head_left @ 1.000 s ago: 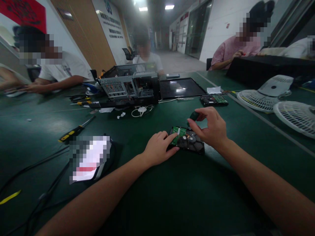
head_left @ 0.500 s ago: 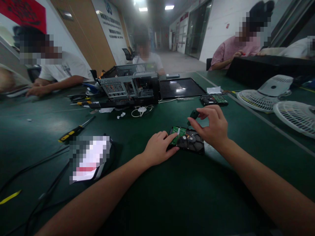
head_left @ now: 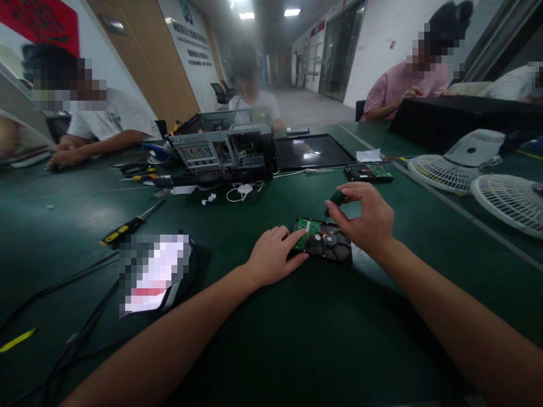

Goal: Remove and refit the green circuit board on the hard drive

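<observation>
A hard drive (head_left: pixel 335 249) lies on the green table with its green circuit board facing up. My left hand (head_left: pixel 275 254) grips its left end, index finger on the board and thumb along the near edge. In my right hand (head_left: pixel 367 217), a small screwdriver (head_left: pixel 336 199) with a dark green handle is pinched between thumb and fingers. Its thin shaft points down at the far edge of the circuit board; whether the tip touches a screw is too small to tell.
An opened computer case (head_left: pixel 224 148) stands ahead, beside a black flat panel (head_left: pixel 314 151). Another drive (head_left: pixel 369 172) and white fans (head_left: pixel 449 169) lie to the right. A yellow-black screwdriver (head_left: pixel 127 229), cables and a lit, blurred-out screen (head_left: pixel 159 277) are left. Several people sit around the table.
The screwdriver's handle has shifted slightly right and tilted a little, with my right fingers moving along. My left hand and the hard drive have stayed in place.
</observation>
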`<action>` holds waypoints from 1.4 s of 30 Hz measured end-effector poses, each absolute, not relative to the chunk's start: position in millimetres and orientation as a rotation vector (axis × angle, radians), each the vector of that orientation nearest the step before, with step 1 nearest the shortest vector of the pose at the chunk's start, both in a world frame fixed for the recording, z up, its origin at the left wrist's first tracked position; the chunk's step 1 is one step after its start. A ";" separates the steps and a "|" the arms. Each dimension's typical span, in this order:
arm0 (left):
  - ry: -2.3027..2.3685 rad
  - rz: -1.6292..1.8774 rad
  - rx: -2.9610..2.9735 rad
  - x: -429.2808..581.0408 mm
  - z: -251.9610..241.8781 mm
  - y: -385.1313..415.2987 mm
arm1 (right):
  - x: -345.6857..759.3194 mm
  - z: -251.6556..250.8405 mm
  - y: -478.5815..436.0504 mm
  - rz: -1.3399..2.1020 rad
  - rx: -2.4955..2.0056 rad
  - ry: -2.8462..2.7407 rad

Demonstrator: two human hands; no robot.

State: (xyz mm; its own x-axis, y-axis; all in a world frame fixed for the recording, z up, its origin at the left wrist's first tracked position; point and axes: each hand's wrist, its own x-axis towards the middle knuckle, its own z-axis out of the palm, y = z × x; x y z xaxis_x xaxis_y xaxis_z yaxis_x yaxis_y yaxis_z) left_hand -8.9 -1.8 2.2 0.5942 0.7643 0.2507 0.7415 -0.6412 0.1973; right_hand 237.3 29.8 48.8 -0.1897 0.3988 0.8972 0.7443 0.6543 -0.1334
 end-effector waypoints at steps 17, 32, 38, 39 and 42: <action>1.305 0.492 2.758 -8.9 1.0 -2.2 | 238.2 43.8 34.0 -0.374 -0.845 -1.893; 1.308 0.475 2.747 -8.8 2.9 -2.5 | 241.5 47.4 36.1 -0.481 -0.899 -1.842; 1.311 0.476 2.748 -9.2 1.9 -2.6 | 242.1 49.5 34.7 -0.391 -0.870 -1.877; 1.311 0.479 2.749 -9.3 1.8 -2.7 | 241.6 49.7 34.3 -0.365 -0.858 -1.889; 1.306 0.484 2.752 -9.4 1.8 -2.5 | 239.8 49.3 33.6 -0.329 -0.879 -1.888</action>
State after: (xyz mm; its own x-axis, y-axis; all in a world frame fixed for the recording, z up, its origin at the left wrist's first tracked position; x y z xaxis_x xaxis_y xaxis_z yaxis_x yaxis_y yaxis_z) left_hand -9.4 -2.5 1.8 0.5925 0.7639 0.2557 0.7461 -0.6401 0.1835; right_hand 239.8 33.6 49.3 -0.2495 0.4308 0.8673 0.6984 0.7004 -0.1470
